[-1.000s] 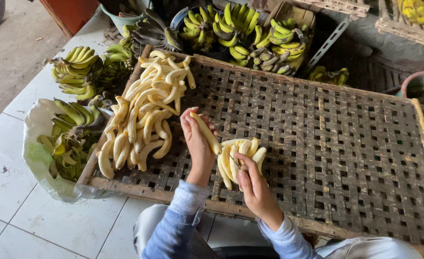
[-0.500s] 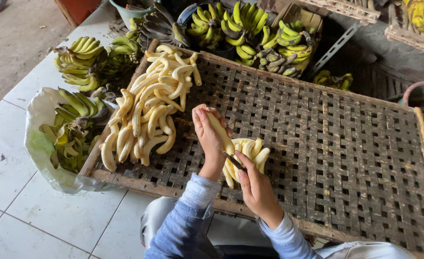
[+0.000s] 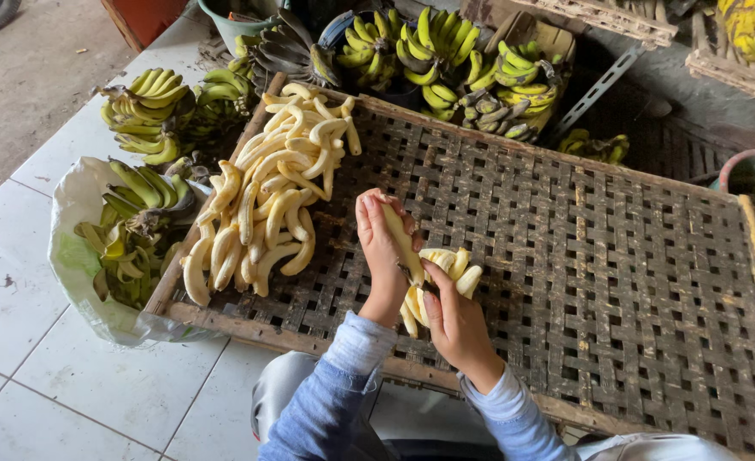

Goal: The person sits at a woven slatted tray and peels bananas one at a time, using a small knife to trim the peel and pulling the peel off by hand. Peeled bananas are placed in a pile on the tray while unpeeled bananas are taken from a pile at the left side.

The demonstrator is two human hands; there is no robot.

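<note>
Both hands work for me: left hand [image 3: 382, 248] pinches a pale peeled banana [image 3: 401, 243], right hand [image 3: 454, 320] cups a small peeled-banana cluster [image 3: 446, 269] over the near woven bamboo tray [image 3: 617, 256].

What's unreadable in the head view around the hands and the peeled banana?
- Left hand on the peeled banana: the palm side is turned away, so the grip can't be read.
- Small pile of peeled bananas: the right hand covers its lower part; count unclear.
- Woven tray: right end cut off by the frame edge.
- White bag: contents below the top green bananas hidden.
</note>
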